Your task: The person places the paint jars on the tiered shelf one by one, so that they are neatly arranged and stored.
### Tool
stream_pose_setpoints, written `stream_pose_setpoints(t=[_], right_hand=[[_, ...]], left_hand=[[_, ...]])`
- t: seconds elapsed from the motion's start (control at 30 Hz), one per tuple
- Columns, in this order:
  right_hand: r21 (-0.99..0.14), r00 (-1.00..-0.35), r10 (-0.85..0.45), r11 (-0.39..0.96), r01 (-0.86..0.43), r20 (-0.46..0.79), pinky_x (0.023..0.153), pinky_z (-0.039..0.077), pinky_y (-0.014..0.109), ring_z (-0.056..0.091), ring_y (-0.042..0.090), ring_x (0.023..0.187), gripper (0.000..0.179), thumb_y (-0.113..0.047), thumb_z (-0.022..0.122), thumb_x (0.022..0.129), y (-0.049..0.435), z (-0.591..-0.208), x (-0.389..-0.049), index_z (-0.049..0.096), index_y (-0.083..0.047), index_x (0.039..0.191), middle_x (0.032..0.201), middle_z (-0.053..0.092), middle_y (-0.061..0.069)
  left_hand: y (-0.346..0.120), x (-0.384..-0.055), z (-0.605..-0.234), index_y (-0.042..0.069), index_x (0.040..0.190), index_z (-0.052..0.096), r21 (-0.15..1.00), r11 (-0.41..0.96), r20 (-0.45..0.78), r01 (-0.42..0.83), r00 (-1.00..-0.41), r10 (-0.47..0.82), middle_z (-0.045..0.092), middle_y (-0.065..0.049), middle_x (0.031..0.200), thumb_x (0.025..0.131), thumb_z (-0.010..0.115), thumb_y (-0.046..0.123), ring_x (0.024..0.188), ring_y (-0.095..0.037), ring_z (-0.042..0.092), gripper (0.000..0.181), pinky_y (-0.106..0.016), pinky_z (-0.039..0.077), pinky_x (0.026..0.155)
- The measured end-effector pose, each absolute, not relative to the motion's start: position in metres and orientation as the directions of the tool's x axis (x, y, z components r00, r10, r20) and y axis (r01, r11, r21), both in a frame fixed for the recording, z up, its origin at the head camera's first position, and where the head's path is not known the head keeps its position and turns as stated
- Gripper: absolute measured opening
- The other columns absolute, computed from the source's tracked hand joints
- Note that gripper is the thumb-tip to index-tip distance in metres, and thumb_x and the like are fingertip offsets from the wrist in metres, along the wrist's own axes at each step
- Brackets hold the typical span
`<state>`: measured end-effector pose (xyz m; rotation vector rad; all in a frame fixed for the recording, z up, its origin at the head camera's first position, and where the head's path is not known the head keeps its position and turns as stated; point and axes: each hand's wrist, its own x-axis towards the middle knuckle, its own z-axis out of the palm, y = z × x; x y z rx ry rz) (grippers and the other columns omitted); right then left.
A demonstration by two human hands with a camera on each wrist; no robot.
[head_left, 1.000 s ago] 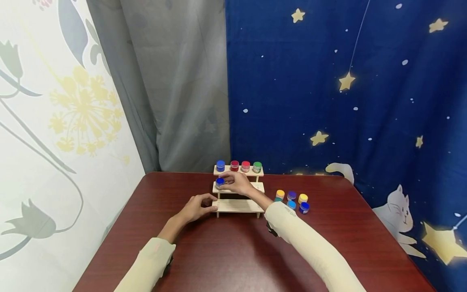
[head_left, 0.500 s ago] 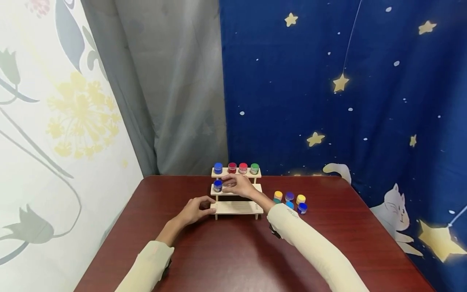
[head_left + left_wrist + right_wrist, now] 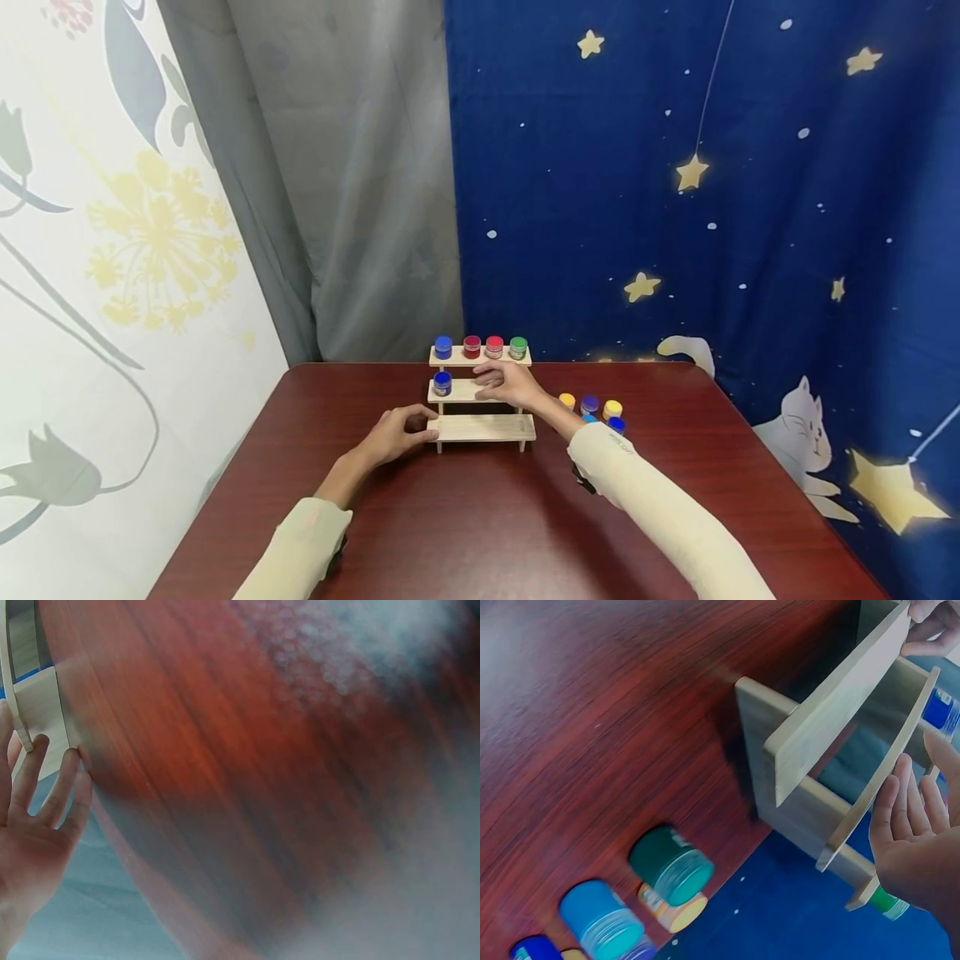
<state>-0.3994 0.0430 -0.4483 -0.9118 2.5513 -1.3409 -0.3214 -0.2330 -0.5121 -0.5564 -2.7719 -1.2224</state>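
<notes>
A three-tier wooden display stand [image 3: 483, 428] stands on the table. My left hand [image 3: 395, 435] holds the left end of its lowest shelf, thumb at the front; in the left wrist view its fingers [image 3: 56, 799] reach along the stand's end. On the left of the middle shelf sits a dark blue paint jar [image 3: 442, 384]. My right hand [image 3: 512, 385] holds nothing, its fingers loosely extended over that shelf to the right of the jar. The top shelf carries a blue paint jar [image 3: 443, 347], a dark red jar [image 3: 472, 347], a red jar [image 3: 494, 347] and a green jar [image 3: 518, 348].
More paint jars stand on the table to the right of the stand, among them a yellow one [image 3: 612, 409], a purple one [image 3: 589, 405] and a teal one [image 3: 672, 864]. My right forearm partly covers this group. Curtains [image 3: 675, 250] hang behind the table [image 3: 442, 517].
My right hand has let go of the dark blue jar on the middle shelf and drawn away to the right. My left hand stays at the stand. The head view has shifted slightly.
</notes>
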Motion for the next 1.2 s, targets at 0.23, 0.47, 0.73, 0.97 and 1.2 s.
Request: stream_pose_setpoints(t=[0.23,0.47,0.73,0.97,1.2], right_hand=[[-0.782,-0.816,-0.555,0.432,-0.449,0.162,0.086,0.06,0.034,0.076,0.025,0.097,0.045,-0.007,0.084,0.088,0.063,-0.45,-0.398,0.067,0.0,0.129,0.116,0.075,0.019],[-0.757,-0.814,-0.555,0.454,-0.469,0.171,0.085,0.06,0.033,0.076,0.025,0.097,0.045,-0.009,0.085,0.087,0.081,-0.446,-0.394,0.068,0.002,0.128,0.113,0.076,0.016],[-0.77,-0.805,-0.566,0.431,-0.47,0.175,0.085,0.06,0.033,0.075,0.035,0.1,0.047,-0.006,0.083,0.088,0.102,-0.443,-0.388,0.066,0.006,0.13,0.114,0.075,0.022],[-0.769,-0.806,-0.557,0.421,-0.481,0.199,0.085,0.06,0.032,0.074,0.035,0.103,0.045,-0.005,0.083,0.088,0.116,-0.444,-0.386,0.066,0.007,0.129,0.112,0.075,0.023],[-0.741,-0.823,-0.526,0.461,-0.489,0.216,0.083,0.06,0.034,0.075,0.033,0.1,0.045,-0.01,0.084,0.089,0.139,-0.446,-0.387,0.068,0.003,0.129,0.114,0.074,0.023]], left_hand=[[-0.233,-0.32,-0.512,0.015,0.118,0.074,0.701,0.617,0.209,0.359,-0.93,0.303,0.074,-0.001,0.103,0.094,0.08,0.026,0.093,-0.016,0.068,0.028,-0.042,0.057,0.087],[-0.234,-0.32,-0.512,0.014,0.119,0.074,0.701,0.61,0.216,0.369,-0.925,0.312,0.075,-0.002,0.103,0.094,0.08,0.025,0.093,-0.017,0.069,0.028,-0.045,0.057,0.087],[-0.234,-0.32,-0.513,0.015,0.118,0.074,0.697,0.622,0.208,0.357,-0.931,0.301,0.075,-0.001,0.103,0.094,0.08,0.025,0.093,-0.016,0.069,0.027,-0.039,0.058,0.085],[-0.235,-0.321,-0.514,0.016,0.119,0.073,0.706,0.614,0.194,0.353,-0.93,0.312,0.074,-0.003,0.105,0.095,0.079,0.024,0.094,-0.018,0.069,0.027,-0.042,0.057,0.087],[-0.235,-0.321,-0.514,0.017,0.119,0.074,0.705,0.615,0.193,0.353,-0.93,0.313,0.074,-0.001,0.105,0.094,0.079,0.026,0.093,-0.017,0.068,0.027,-0.04,0.057,0.086]])
